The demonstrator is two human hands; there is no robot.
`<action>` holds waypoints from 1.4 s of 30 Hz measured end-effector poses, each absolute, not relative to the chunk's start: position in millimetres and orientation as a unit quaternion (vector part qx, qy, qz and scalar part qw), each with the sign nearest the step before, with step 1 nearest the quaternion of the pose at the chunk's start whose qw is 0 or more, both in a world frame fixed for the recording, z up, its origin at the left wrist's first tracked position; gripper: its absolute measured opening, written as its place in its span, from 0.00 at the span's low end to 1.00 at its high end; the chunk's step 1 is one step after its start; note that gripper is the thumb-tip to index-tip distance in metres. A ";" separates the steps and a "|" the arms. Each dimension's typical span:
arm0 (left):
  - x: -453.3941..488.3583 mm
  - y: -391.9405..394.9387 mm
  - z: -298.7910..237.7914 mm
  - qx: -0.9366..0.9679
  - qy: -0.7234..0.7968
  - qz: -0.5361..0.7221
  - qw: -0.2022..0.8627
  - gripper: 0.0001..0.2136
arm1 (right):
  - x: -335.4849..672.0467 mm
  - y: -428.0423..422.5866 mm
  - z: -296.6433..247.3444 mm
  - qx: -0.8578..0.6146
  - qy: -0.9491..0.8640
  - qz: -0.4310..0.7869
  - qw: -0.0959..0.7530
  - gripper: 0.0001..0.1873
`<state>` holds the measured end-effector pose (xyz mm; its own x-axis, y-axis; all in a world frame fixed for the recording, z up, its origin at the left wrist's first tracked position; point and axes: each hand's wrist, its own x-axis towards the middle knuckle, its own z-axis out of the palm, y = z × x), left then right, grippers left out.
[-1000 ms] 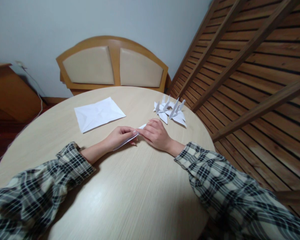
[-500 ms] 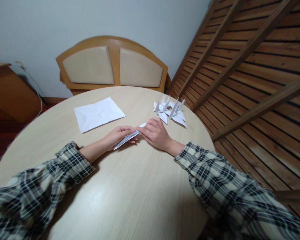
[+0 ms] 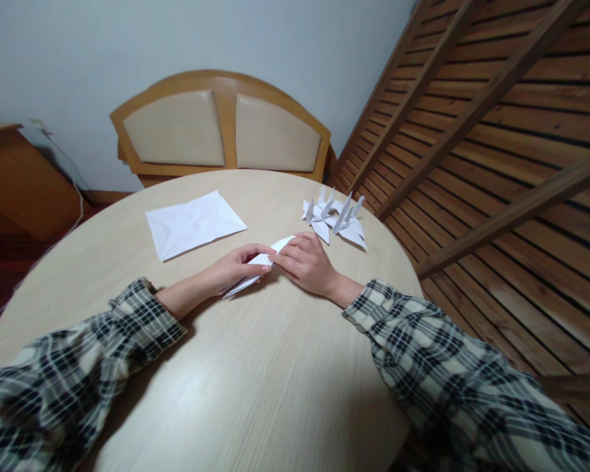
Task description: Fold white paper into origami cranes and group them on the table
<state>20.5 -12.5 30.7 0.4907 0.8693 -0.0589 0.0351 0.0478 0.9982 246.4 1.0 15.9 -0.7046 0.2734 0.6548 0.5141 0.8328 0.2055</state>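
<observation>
Closed on a narrow, pointed piece of folded white paper (image 3: pixel 255 267): left grip (image 3: pixel 232 267), fingers laid over the top, thumb tucked beneath. Closed on the same paper from the other side: right grip (image 3: pixel 309 262), fingertips (image 3: pixel 281 257) pinching the upper flap just beside the left fingertips. Held low over the round, pale wood-grain counter (image 3: pixel 255 380), lower edge touching it or just above it, hard to tell which. Long axis slanted, running from a sharp tip below the left grip, near the wrist, up to a second tip showing between the two grips at their far side. Upper tip aimed toward a cluster of small white folded paper cranes (image 3: pixel 337 219), near and just beyond the right grip. Beyond the left grip, apart from it, a flat creased white sheet (image 3: pixel 194 224). Both forearms in checked sleeves (image 3: pixel 423 354), resting on the counter.
</observation>
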 end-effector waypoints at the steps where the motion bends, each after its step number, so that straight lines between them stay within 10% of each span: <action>1: 19.9 -11.8 30.7 0.606 0.376 0.336 0.615 0.20 | 246.1 0.8 16.2 -0.216 -0.903 -0.192 0.318 0.13; 28: 22.2 -19.1 38.3 0.588 0.361 0.326 0.647 0.37 | 252.3 2.0 16.7 -0.192 -0.877 -0.293 0.330 0.13; 34: 20.6 -18.9 35.7 0.565 0.364 0.249 0.697 0.16 | 257.4 4.3 15.1 -0.202 -0.882 -0.280 0.319 0.16; 42: 18.9 -19.2 32.9 0.544 0.367 0.229 0.719 0.17 | 257.7 4.2 20.3 -0.180 -0.862 -0.322 0.347 0.15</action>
